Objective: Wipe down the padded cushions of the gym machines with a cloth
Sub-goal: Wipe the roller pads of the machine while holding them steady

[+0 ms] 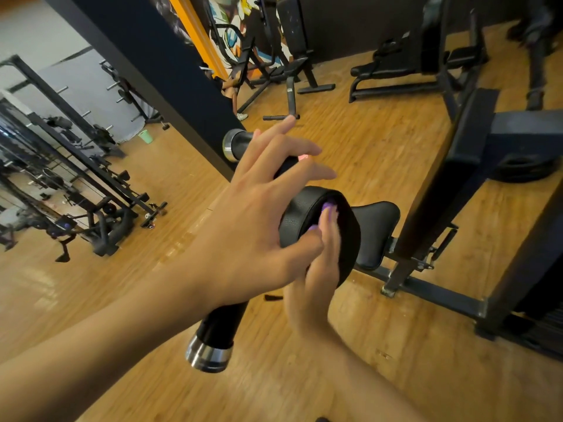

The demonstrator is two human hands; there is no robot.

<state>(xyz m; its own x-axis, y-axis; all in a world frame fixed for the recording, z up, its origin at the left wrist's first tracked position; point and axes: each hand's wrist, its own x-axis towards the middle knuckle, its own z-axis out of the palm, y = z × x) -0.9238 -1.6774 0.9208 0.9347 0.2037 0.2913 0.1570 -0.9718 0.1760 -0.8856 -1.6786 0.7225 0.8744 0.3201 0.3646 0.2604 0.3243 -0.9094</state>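
Observation:
A round black padded cushion point(300, 208) sits on a black bar point(217, 325) with chrome end caps, in the middle of the view. My right hand point(316, 269) lies flat against the pad's face and presses a purple cloth point(329, 206) onto it; only small bits of cloth show between the fingers. My left hand point(259, 208) reaches over the bar and the pad's left edge, fingers spread and extended, thumb against the pad's rim. Just behind the pad is a black padded seat point(377, 233).
The machine's slanted post point(426, 193) and floor rail point(441, 296) stand to the right, with a weight plate point(524, 169) beyond. Benches point(292, 71) stand at the back, cable racks point(76, 193) at the left. A green cup point(146, 137) stands on the wooden floor.

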